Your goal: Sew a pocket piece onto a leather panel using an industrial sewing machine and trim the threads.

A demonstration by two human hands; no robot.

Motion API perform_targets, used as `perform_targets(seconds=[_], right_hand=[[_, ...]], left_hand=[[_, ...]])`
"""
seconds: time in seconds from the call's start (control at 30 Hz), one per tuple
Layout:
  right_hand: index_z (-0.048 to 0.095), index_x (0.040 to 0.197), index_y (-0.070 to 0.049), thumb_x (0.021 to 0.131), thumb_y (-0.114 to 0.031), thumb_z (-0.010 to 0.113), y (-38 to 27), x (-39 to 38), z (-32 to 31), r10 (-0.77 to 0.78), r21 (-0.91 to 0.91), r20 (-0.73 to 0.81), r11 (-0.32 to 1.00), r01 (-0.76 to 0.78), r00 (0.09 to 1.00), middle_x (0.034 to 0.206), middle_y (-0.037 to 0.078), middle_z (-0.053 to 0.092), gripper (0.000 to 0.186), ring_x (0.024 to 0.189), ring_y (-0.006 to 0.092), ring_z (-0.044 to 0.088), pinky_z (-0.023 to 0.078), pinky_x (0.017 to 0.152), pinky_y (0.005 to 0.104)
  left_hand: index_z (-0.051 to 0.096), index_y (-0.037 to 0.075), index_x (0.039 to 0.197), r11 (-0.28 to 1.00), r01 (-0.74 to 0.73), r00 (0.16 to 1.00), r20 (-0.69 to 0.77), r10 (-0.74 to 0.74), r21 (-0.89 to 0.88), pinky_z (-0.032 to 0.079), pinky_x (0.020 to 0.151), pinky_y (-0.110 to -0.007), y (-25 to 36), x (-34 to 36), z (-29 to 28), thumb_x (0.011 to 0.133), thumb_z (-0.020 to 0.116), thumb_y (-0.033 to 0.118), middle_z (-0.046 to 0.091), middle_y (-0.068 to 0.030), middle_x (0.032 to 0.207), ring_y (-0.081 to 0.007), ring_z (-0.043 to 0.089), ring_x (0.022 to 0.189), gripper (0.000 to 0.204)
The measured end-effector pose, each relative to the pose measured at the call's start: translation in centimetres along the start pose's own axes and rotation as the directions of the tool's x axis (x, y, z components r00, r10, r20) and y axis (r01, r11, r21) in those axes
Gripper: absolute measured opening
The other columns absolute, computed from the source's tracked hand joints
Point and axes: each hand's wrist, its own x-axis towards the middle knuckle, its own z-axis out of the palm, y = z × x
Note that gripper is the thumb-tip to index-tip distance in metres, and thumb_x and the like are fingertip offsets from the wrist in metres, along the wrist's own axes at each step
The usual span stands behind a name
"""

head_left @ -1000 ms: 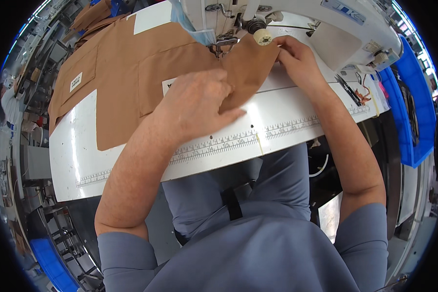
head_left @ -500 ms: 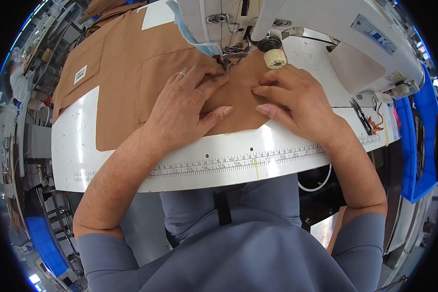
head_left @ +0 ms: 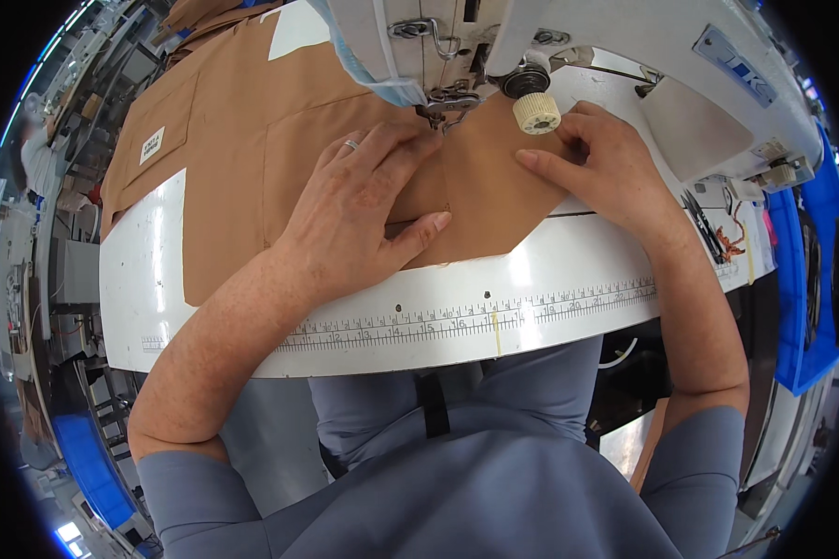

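A large piece of brown fabric, with a pocket and a small white label, lies across the white sewing table. My left hand, a ring on one finger, rests flat on it with the thumb spread. Its fingertips are beside the needle and presser foot of the white sewing machine. At the fabric's right edge is my right hand, thumb stretched out over the cloth and fingers curled, apart from the thumb. The cream dial sits just left of those fingers.
A printed ruler scale runs along the table's front edge. Black thread snips and orange thread scraps lie at the right. Blue bins stand beyond the table. More brown fabric is piled at the far left.
My right hand has moved right and slightly away from me, its fingers more curled. The left hand stays by the needle. At its right, more of the fabric shows uncovered.
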Motion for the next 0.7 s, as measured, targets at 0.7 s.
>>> perform_targets(seconds=[0.7], right_hand=[[0.070,0.104,0.000,0.095,-0.021,0.074,-4.4,-0.4,0.2,-0.239,0.125,-0.218,0.955,0.270,0.946,0.077,0.015,0.069,0.023,0.071,0.0311,0.070,0.053,0.065,0.0407]], left_hand=[[0.072,0.010,0.131,0.987,-0.141,0.990,0.034,0.139,0.080,0.048,0.112,-0.052,0.2,-0.7,0.0,0.087,0.080,0.037,0.063,-0.0135,0.138,-0.0366,0.063,0.123,0.052]])
